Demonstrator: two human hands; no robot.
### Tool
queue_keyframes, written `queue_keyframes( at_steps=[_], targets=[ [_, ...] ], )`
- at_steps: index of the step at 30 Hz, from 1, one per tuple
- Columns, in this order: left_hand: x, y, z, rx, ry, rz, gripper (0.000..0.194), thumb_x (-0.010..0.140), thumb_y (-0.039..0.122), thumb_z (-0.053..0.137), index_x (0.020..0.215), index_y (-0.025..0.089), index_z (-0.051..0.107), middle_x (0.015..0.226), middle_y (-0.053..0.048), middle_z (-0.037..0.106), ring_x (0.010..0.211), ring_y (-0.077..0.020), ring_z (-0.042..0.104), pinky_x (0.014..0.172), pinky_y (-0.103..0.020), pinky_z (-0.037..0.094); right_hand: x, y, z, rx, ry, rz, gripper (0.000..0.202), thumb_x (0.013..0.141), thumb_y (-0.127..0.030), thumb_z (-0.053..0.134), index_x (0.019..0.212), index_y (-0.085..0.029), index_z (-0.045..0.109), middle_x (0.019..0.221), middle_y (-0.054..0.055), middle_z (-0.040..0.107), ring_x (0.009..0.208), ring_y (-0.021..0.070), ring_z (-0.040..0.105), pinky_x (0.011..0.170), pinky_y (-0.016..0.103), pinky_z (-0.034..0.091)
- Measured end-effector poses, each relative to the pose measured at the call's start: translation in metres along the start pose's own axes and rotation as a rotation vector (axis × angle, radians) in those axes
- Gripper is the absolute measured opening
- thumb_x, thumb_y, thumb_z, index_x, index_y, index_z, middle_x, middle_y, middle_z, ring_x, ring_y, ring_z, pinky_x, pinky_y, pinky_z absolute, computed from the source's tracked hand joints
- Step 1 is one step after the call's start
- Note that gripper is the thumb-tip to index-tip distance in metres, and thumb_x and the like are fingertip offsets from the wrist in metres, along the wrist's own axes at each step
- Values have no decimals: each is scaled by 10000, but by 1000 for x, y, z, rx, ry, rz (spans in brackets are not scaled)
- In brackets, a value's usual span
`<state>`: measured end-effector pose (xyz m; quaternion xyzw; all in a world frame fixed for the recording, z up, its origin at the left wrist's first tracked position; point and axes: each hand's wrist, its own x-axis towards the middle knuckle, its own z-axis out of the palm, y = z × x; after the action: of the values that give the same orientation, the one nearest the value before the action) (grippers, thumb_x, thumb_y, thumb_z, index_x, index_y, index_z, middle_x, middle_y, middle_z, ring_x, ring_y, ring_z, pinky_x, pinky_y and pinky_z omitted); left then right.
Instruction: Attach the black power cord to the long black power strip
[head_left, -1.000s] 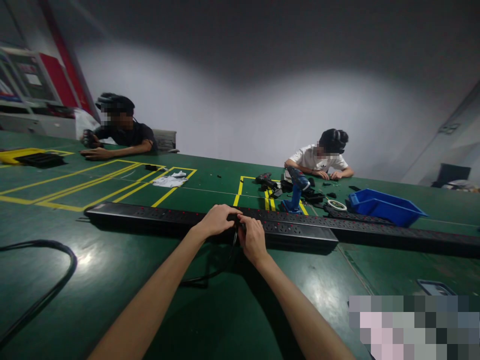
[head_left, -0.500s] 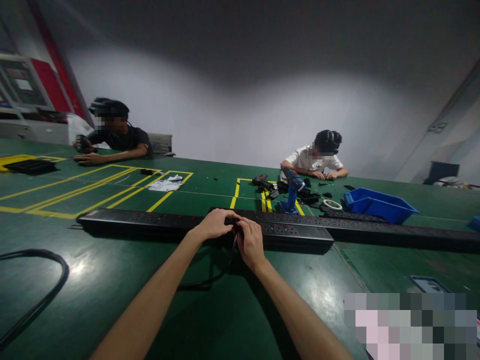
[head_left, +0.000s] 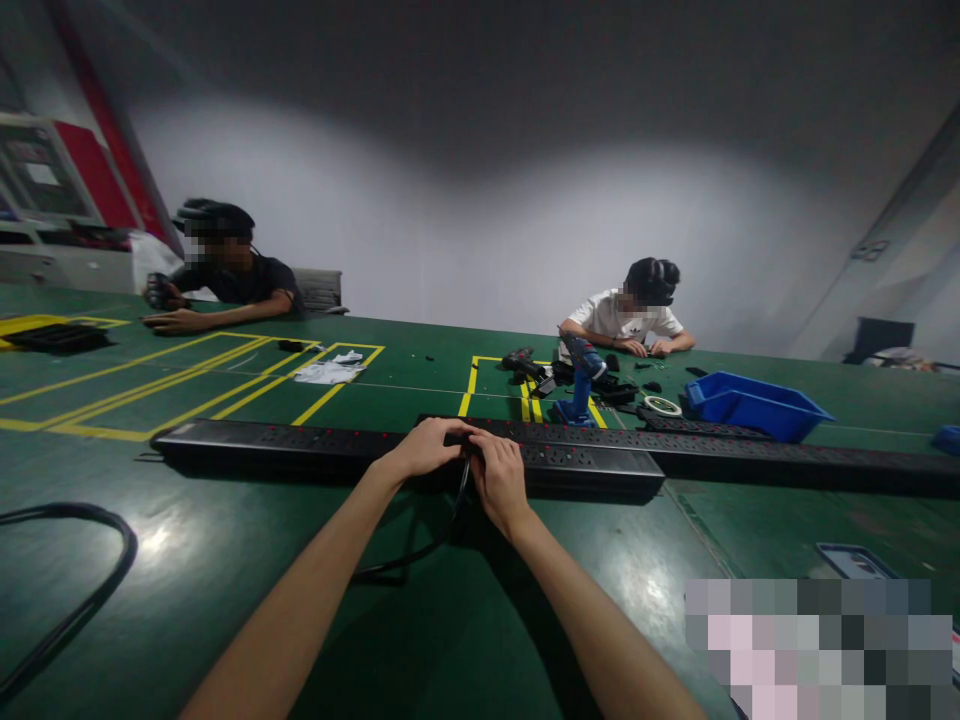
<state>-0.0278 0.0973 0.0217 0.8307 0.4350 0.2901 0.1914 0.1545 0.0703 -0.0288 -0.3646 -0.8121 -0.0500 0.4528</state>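
Note:
Two long black power strips, their tops lined with sockets and small red dots, lie across the table. Over the middle of the nearer power strip (head_left: 262, 445), my left hand (head_left: 427, 450) and my right hand (head_left: 499, 475) meet with bent fingers. A black cable (head_left: 459, 505) comes down from between the fingertips and curves to the left on the table. Both hands are closed around its upper end, but the fingers cover that end and I cannot see its shape. The farther power strip (head_left: 810, 465) runs on to the right.
A blue cordless drill (head_left: 581, 375) stands beyond the strips, near a blue bin (head_left: 757, 405) and scattered black parts. A thick black cable (head_left: 124, 560) loops at the left on the green table (head_left: 225, 560). Two people sit across the table. White cloth (head_left: 330, 370) lies farther back.
My fingertips have drawn slightly closer together, covering the dark piece that showed between them. The cable below my hands has shifted a little left. The view has moved slightly.

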Motion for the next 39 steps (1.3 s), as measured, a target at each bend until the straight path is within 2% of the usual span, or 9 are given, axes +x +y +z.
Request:
queue_keyframes(
  at_steps=[11,14,17,20,24,27,31,35,39],
  targets=[
    [1,2,3,8,-50,-34,408,752,264,607,1155,246,671,1194,-24,678,1112,-209,614,1024,-348,432,-6,5,-8,22,-16,-28,361,880,-146,458,1234,-183,515,1270,110,571,1165,227,515,987,409,352],
    [1,2,2,-47,-57,-39,409,748,265,615,1152,233,670,1178,-24,686,1093,-200,626,1013,-335,446,-10,10,-5,6,91,34,430,845,-95,413,1260,-176,490,1245,115,569,1170,228,499,986,414,341],
    [2,2,1,-87,-75,-30,417,766,269,603,1177,230,655,1198,-17,677,1108,-193,622,1020,-327,446,-11,13,-2,-13,186,125,388,834,-63,391,1172,-190,536,1154,95,602,1110,222,517,991,425,318],
    [2,1,0,-79,-82,-27,430,775,202,544,1192,229,648,1222,-4,665,1132,-185,610,1033,-321,440,-10,12,-3,-16,127,96,296,868,-81,401,1074,-204,575,1095,75,627,1059,215,534,1007,432,293],
    [5,-3,0,-73,-85,-61,518,725,79,425,1172,197,658,1217,-6,667,1141,-164,605,1051,-305,425,-9,8,-6,-20,47,29,249,875,-140,474,1100,-195,567,1129,77,633,1065,222,531,1016,432,284],
    [18,-6,-1,-114,-52,-82,514,731,71,399,1165,182,652,1220,-20,665,1142,-160,601,1043,-305,429,-8,6,-6,-32,42,24,249,892,-184,491,1132,-191,557,1125,82,638,1051,226,534,1008,427,292],
    [55,-3,8,-135,66,-91,435,802,133,425,1185,165,627,1205,-52,670,1112,-166,616,986,-285,462,-9,6,-6,-50,16,13,297,894,-163,463,1175,-194,554,1130,85,636,1060,228,527,1005,426,295],
    [92,5,30,134,23,-275,390,821,205,480,1177,203,639,1202,-62,671,1123,-201,611,992,-327,450,-11,8,-8,-64,-3,21,364,851,-138,467,1195,-199,569,1169,87,609,1077,245,505,1000,435,295],
    [105,3,49,208,-12,-337,365,765,262,571,1111,218,678,1165,-87,686,1126,-279,602,1006,-453,422,-13,11,-9,-70,-2,20,413,848,-151,462,1242,-221,567,1152,89,595,1061,249,497,964,428,320]
  ],
)
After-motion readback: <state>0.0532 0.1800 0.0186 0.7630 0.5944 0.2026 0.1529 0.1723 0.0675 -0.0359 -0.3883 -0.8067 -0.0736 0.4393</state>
